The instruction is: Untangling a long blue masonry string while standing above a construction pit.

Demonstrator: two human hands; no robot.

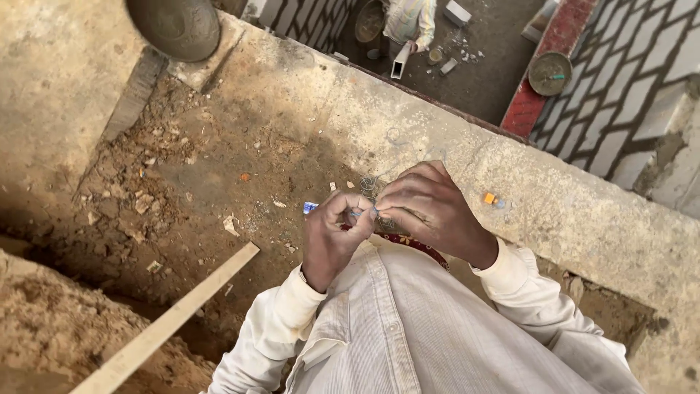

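Note:
My left hand [334, 235] and my right hand [430, 208] meet in front of my chest, fingertips pinched together on a tangle of thin grey wire [373, 187]. Loops of the wire curl up over the concrete ledge behind the hands. Both wrists come out of cream long sleeves. A small blue bit shows between the fingertips; what it is cannot be made out.
A concrete ledge [554, 211] runs behind the hands, with a drop beyond it to a lower floor where another person [410, 20] crouches. A wooden plank [169, 322] slants at lower left. A metal pan [175, 26] sits top left. Dirt and rubble [157, 190] cover the ground.

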